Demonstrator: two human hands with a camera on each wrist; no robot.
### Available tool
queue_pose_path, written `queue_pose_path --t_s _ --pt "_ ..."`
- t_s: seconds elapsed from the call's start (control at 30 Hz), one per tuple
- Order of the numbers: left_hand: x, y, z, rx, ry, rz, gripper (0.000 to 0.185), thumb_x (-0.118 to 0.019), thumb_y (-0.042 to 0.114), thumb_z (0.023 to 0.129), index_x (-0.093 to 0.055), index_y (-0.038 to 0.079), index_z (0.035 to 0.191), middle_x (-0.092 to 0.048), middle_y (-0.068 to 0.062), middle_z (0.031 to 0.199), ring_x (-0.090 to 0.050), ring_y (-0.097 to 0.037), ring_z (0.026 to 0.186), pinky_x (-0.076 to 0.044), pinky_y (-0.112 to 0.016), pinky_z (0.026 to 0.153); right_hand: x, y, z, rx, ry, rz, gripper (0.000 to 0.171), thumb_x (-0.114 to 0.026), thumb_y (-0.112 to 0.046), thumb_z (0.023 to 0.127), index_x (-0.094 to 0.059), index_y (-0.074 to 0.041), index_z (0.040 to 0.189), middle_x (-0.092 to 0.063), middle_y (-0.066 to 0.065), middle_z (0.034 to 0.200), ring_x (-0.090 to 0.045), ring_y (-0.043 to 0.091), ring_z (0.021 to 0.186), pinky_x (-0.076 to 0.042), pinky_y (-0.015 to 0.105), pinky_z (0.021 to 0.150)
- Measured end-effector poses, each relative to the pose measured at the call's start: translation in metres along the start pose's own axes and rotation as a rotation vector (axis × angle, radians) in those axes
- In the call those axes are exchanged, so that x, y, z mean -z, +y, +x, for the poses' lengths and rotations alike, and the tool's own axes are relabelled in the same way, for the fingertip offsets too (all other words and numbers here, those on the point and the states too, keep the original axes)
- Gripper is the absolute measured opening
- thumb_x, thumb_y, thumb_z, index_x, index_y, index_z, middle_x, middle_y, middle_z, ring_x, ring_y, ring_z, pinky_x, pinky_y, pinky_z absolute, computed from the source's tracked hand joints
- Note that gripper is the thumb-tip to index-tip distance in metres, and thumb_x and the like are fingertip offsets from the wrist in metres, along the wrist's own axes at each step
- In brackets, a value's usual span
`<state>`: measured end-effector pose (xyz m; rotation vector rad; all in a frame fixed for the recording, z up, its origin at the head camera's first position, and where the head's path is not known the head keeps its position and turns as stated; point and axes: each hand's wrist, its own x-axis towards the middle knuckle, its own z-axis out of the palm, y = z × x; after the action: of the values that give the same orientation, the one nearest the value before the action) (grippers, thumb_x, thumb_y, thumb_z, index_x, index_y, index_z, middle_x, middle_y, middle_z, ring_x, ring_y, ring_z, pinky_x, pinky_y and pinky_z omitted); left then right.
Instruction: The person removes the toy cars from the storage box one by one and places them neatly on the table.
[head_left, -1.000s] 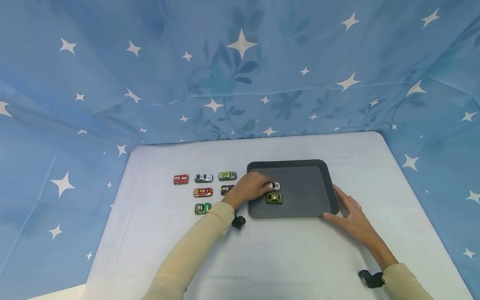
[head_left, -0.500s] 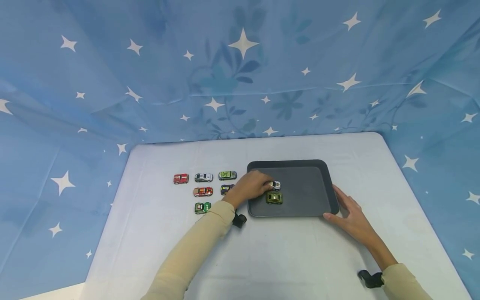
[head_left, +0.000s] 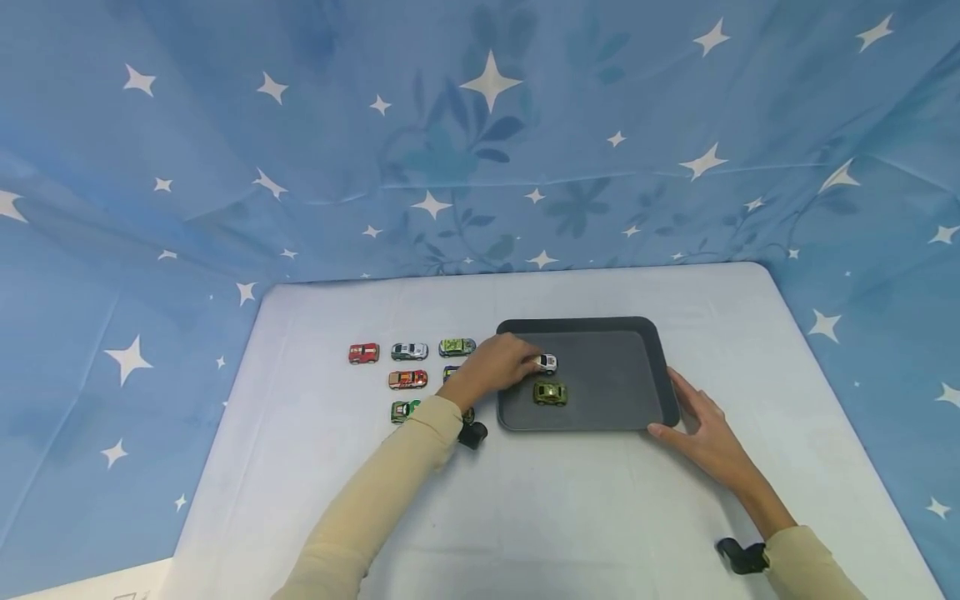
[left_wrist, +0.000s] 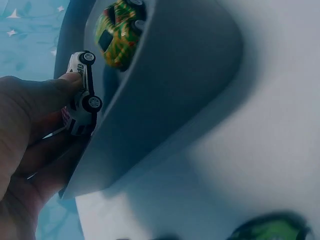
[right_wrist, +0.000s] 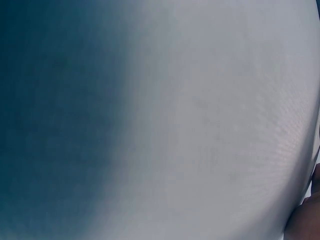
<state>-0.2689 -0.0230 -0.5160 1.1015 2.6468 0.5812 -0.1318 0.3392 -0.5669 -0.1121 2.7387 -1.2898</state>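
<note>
My left hand [head_left: 498, 364] pinches a small white toy car [head_left: 548, 363] between thumb and fingers, over the left part of the dark grey tray [head_left: 611, 379]. In the left wrist view the white toy car [left_wrist: 80, 100] is tilted beside the tray wall [left_wrist: 150, 105], with its wheels facing the camera. A green camouflage toy car [head_left: 551, 393] sits in the tray, just in front of the white one. At the tray's front right corner rests my right hand [head_left: 705, 437], thumb on the front edge and fairly straight fingers along the right side. The right wrist view is mostly blurred cloth.
Left of the tray stand several toy cars: a red one [head_left: 363, 353], a silver one [head_left: 409, 352], a yellow-green one [head_left: 457, 347], an orange-red one [head_left: 407, 379] and a green one [head_left: 405, 411]. My left arm partly covers others. A starred blue curtain [head_left: 480, 167] closes the back.
My left hand has shifted slightly toward the back with the white toy car, widening the gap to the camouflage one. The right hand and the tray stay in place.
</note>
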Motion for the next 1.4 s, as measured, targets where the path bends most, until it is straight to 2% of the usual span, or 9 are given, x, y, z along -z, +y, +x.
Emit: queue_pose_path --t_s 0.13,0.3,0.47,0.6,0.9,1.17,1.4 --pt "0.008 -0.003 -0.007 0.014 0.006 -0.037 0.031 -0.068 0.023 0.108 -0.075 0.01 0.136 -0.079 -0.004 0.117 -0.07 -0.011 0.086 -0.056 -0.031 0.079 0.0 0.002 0.001 0.011 0.001 0.001 0.101 -0.083 -0.029 0.094 -0.022 -0.018 0.173 -0.037 0.034 0.163 -0.037 0.062 0.145 0.002 0.06 0.128" --pt "0.016 -0.007 -0.014 -0.01 0.036 -0.076 0.032 -0.068 0.023 0.109 -0.075 0.009 0.136 -0.079 -0.004 0.117 -0.073 -0.012 0.09 -0.057 -0.031 0.082 0.0 0.003 0.001 0.027 0.002 -0.002 0.101 -0.084 -0.028 0.093 -0.023 -0.019 0.173 -0.035 0.032 0.165 -0.039 0.062 0.144 0.002 0.058 0.129" --pt "0.026 -0.011 -0.02 -0.01 0.05 -0.082 0.033 -0.067 0.024 0.109 -0.074 0.009 0.138 -0.08 -0.004 0.113 -0.067 -0.008 0.078 -0.054 -0.03 0.077 0.0 0.002 0.002 0.028 0.002 0.0 0.101 -0.084 -0.029 0.093 -0.023 -0.019 0.173 -0.036 0.033 0.164 -0.038 0.062 0.144 0.003 0.06 0.128" --pt "0.036 -0.014 -0.026 0.014 0.057 -0.089 0.033 -0.069 0.022 0.108 -0.074 0.008 0.137 -0.08 -0.006 0.114 -0.065 -0.009 0.074 -0.053 -0.031 0.075 0.001 0.001 0.002 0.02 0.0 -0.004 0.101 -0.083 -0.03 0.094 -0.022 -0.019 0.174 -0.036 0.033 0.165 -0.038 0.062 0.144 0.003 0.06 0.128" --pt "0.049 -0.029 -0.041 0.047 0.079 -0.074 0.03 -0.07 0.018 0.107 -0.075 0.005 0.134 -0.079 -0.007 0.117 -0.075 -0.017 0.096 -0.059 -0.034 0.088 0.002 0.002 0.002 0.005 -0.006 0.001 0.101 -0.082 -0.032 0.096 -0.019 -0.021 0.174 -0.034 0.035 0.164 -0.034 0.065 0.145 0.004 0.064 0.127" --pt "0.054 -0.045 -0.062 0.093 0.092 -0.066 0.028 -0.071 0.017 0.106 -0.077 0.006 0.131 -0.08 -0.007 0.112 -0.07 -0.014 0.084 -0.058 -0.035 0.082 0.001 0.001 0.001 -0.009 -0.01 -0.008 0.101 -0.082 -0.032 0.095 -0.02 -0.02 0.174 -0.035 0.035 0.164 -0.036 0.063 0.144 0.004 0.061 0.128" --pt "0.061 -0.061 -0.086 0.15 0.105 -0.053 0.027 -0.072 0.016 0.106 -0.078 0.005 0.129 -0.079 -0.009 0.12 -0.075 -0.02 0.101 -0.059 -0.041 0.092 0.001 0.002 0.001 0.003 -0.004 -0.008 0.101 -0.082 -0.031 0.095 -0.021 -0.02 0.174 -0.036 0.035 0.163 -0.038 0.063 0.143 0.003 0.06 0.128"
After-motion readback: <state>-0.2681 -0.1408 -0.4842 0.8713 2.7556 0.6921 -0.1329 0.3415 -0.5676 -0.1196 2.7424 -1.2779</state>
